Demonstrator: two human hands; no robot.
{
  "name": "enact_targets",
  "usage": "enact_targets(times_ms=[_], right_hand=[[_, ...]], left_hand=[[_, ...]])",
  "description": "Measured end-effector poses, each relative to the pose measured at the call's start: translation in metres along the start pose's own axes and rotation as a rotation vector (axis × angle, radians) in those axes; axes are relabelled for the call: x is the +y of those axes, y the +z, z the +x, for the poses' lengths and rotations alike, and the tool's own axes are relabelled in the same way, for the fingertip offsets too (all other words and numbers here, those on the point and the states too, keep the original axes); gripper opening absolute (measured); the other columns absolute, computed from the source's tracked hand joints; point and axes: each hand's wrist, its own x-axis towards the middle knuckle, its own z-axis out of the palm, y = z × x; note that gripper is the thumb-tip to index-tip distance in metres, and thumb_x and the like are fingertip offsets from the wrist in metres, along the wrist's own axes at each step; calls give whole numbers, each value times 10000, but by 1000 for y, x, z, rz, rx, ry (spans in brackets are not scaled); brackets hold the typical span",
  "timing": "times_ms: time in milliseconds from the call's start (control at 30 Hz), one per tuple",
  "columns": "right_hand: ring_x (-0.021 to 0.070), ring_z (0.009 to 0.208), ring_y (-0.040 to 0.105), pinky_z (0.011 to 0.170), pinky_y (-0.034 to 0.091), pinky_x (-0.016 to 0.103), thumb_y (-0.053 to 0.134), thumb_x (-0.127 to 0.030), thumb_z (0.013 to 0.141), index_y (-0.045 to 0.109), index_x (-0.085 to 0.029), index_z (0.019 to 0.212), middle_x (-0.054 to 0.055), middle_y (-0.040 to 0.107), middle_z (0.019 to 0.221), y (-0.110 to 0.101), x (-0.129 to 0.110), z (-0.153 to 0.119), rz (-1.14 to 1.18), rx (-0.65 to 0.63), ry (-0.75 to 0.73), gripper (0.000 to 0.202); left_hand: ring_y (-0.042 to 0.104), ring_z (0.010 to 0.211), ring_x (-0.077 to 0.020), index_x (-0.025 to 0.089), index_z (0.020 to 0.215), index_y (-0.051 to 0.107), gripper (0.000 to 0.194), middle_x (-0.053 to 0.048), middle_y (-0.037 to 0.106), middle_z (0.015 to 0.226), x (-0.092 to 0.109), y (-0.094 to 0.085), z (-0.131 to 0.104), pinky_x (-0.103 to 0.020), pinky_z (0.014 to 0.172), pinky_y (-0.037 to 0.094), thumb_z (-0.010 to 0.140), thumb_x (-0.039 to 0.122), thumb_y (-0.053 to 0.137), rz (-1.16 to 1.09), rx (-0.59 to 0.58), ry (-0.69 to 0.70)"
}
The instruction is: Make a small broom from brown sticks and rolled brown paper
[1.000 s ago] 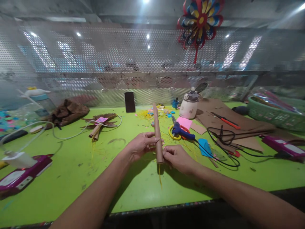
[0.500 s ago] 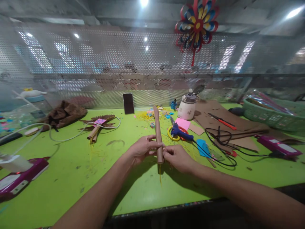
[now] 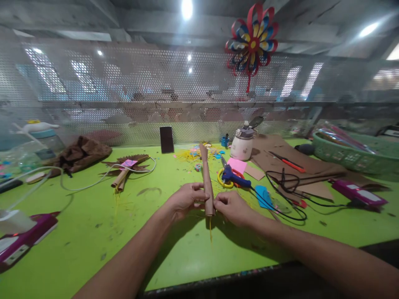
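A long brown rolled-paper tube (image 3: 207, 178) stands out from me over the green table, with yellow strands hanging from its near end. My left hand (image 3: 189, 198) grips it from the left, its fingers against the tube's side. On the other side my right hand (image 3: 231, 207) is closed in a pinch at the tube's lower right edge; its fingertips are partly hidden, and whether they hold the tube itself or a strand is hard to see. Beyond my right hand lie a blue glue gun (image 3: 235, 176) and yellow-and-red-handled scissors (image 3: 221, 179).
A brown paper piece with two tubes and a pink patch (image 3: 127, 165) lies left. A phone (image 3: 166, 140) leans on the mesh screen. At right are a bottle (image 3: 242, 145), brown paper (image 3: 314, 164), a red cutter (image 3: 293, 164), black cable, a green basket (image 3: 358, 162) and purple power strips (image 3: 358, 193).
My view has tilted up slightly and shifted. The left hand's fingers have drawn back from across the tube's front to its left side. The right hand stays pinched beside it.
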Motion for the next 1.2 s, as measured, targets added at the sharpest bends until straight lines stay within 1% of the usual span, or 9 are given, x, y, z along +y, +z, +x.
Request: enact_targets(times_ms=[67,167,267,333,367,600,867,1067,1200], right_hand=[[89,400,388,438,278,230,470,-175,767,462,-181,485,-45,418,402,-9,-1,2,-33,18,-50,282],[112,501,459,506,335,236,486,-267,790,537,-169,566,-14,517,515,-37,2,14,-134,131,-148,249],[159,693,554,620,378,251,480,-282,799,638,-154,786,50,643,767,-71,12,35,-514,266,-216,204],[224,893,554,704,382,276,495,-310,796,652,-144,915,112,646,951,-87,22,47,-836,240,-169,258],[252,950,538,729,378,289,517,-313,779,653,-134,942,137,637,1001,-91,27,52,-903,217,-147,277],[298,932,542,709,366,315,560,-283,730,638,-90,985,196,637,998,-81,51,64,-1015,123,-47,329],[267,899,558,660,352,276,602,-314,694,652,-113,981,162,642,989,-84,63,78,-987,86,-46,354],[214,787,575,602,340,253,573,-238,679,677,-137,900,114,667,906,-88,66,78,-906,110,-73,264],[236,800,585,606,371,267,591,-260,665,662,-114,977,133,660,936,-97,64,76,-857,179,-58,351]], left_hand=[[615,723,-153,112,897,608,347,-53,655,814,0,-1,1,-296,693,503,572,96,729,1,-18,12],[619,746,-159,107,908,607,336,-57,646,824,1,-3,3,-282,674,506,594,96,727,11,-37,22],[618,723,-142,102,905,608,312,-47,638,801,2,-3,3,-250,642,504,612,78,713,13,4,26],[617,693,-131,95,895,610,294,-45,637,785,4,-2,2,-237,623,504,617,56,698,13,36,33],[617,682,-130,89,889,611,284,-47,638,779,5,-2,1,-236,616,505,620,47,690,16,43,37],[603,626,-123,81,879,616,263,-54,636,754,4,-5,4,-226,552,492,628,11,655,37,83,78],[596,652,-130,79,866,613,261,-66,623,769,1,-8,6,-234,559,487,619,18,674,21,107,92],[587,634,-119,70,894,614,278,-74,625,786,0,-9,7,-236,566,479,627,26,676,23,111,85],[580,620,-111,61,874,623,254,-68,620,766,1,-9,8,-215,547,467,629,32,684,28,110,85]])
